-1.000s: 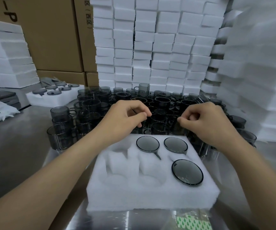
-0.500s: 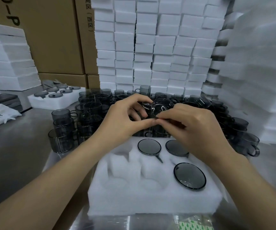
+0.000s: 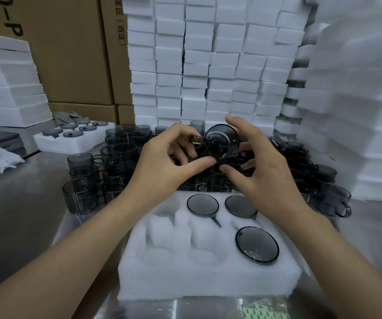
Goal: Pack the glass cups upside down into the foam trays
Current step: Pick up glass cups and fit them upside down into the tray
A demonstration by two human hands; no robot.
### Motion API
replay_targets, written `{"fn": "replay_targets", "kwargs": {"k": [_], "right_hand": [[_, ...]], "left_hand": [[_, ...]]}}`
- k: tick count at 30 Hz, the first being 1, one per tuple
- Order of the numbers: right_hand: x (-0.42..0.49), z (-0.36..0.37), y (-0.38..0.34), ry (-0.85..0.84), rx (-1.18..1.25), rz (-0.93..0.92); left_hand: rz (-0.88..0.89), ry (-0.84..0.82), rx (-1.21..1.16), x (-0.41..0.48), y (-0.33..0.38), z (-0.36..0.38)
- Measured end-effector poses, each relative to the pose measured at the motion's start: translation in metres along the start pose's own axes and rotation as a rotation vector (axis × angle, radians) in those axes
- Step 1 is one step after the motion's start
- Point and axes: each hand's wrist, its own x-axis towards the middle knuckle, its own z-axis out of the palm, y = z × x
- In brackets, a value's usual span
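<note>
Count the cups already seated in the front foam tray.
3: back-middle cup, back-right cup partly under the right hand, front-right cup. Other pockets of the tray look empty.

The foam tray [image 3: 185,279] is white, matt and fibrous. The cup [image 3: 221,143] above it is smoky, glossy glass. Under it the worktop [image 3: 13,215] is brushed, dully reflective metal; behind it, cardboard boxes [image 3: 70,54] look matt brown.
</note>
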Motion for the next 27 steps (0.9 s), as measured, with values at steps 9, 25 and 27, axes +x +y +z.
{"fn": "replay_targets", "kwargs": {"k": [9,25,27], "right_hand": [[-0.003,0.004,-0.007,0.023,0.071,0.030],[0.008,-0.003,-0.024,-0.038,0.579,0.544],[0.006,-0.004,-0.026,-0.040,0.579,0.505]], "left_hand": [[-0.055,-0.007,-0.117,0.001,0.002,0.001],[-0.100,-0.093,-0.052,-0.001,0.002,0.000],[-0.089,-0.131,-0.003,-0.002,0.001,0.000]]}}
